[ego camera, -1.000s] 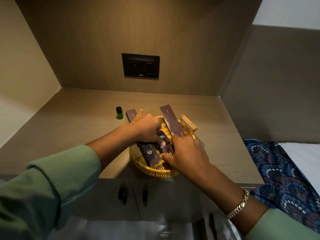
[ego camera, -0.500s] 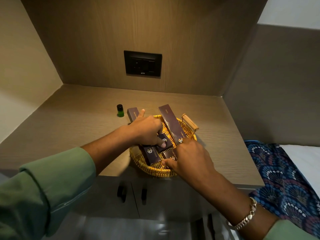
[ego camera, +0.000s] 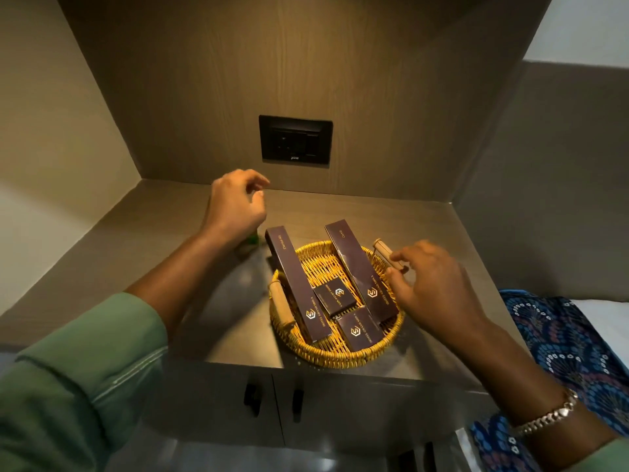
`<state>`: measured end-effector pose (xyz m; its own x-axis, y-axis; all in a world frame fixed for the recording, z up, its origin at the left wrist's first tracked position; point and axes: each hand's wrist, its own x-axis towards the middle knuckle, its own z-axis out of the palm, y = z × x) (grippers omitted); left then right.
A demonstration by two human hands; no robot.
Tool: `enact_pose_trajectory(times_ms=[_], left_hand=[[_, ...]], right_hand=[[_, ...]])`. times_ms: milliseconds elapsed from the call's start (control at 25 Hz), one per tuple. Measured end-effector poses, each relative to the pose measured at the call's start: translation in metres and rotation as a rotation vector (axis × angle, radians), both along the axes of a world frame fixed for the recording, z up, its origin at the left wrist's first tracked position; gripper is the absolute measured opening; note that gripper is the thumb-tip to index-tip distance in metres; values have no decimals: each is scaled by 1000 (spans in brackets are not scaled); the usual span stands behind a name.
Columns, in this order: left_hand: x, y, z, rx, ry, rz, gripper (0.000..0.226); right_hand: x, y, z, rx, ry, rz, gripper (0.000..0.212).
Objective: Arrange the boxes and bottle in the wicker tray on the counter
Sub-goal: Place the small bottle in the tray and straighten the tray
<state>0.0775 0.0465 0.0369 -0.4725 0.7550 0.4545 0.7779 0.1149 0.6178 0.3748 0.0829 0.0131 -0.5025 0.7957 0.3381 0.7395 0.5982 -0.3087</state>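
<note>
A round yellow wicker tray [ego camera: 326,356] with two wooden handles sits near the counter's front edge. Two long dark purple boxes lie in it, the left one [ego camera: 296,281] and the right one [ego camera: 360,270], both leaning over the far rim. Between them lie two small purple boxes, one [ego camera: 335,298] behind the other [ego camera: 360,330]. My left hand [ego camera: 235,207] hovers above the counter behind the tray, fingers loosely curled, holding nothing. It hides most of the small green bottle [ego camera: 252,238]. My right hand [ego camera: 432,284] hangs open over the tray's right rim by the right handle.
The grey counter [ego camera: 190,253] stands in a wood-panelled niche with a black socket plate [ego camera: 295,139] on the back wall. Below are cabinet doors with black handles [ego camera: 252,398]. A blue patterned cloth [ego camera: 558,338] lies at the right.
Both hands have let go of the boxes and lifted out of the tray. My left hand moved back and left over the green bottle; my right hand drew to the tray's right rim.
</note>
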Motion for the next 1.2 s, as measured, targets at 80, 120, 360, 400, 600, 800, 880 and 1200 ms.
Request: enact_pose_trajectory(times_ms=[80,120,360,400,600,800,880,1200], left_hand=[[-21,1,-11,-194,-144,62,43],[-28,1,-18,-302,-236,35,51],[-46,10,-52,-451,-343,-19,39],[-47,11,-53,-423,-327,8,34],[-37,16,-18,-206,-259,22,23],[20,10,29,-212,-71,-292,21],[44,9,29,-352,67,-380,22],[71,11,0,-682,380,-402,21]], right_hand=[[-1,18,-2,12,-6,-17,29],[-1,24,-4,-1,-2,-24,30],[0,33,-17,-135,121,11,24],[0,33,-18,-138,132,17,24],[0,31,-20,-143,171,13,25],[0,30,-22,-161,214,-21,26],[1,30,-22,-169,226,-24,26],[4,28,-25,-164,264,-13,28]])
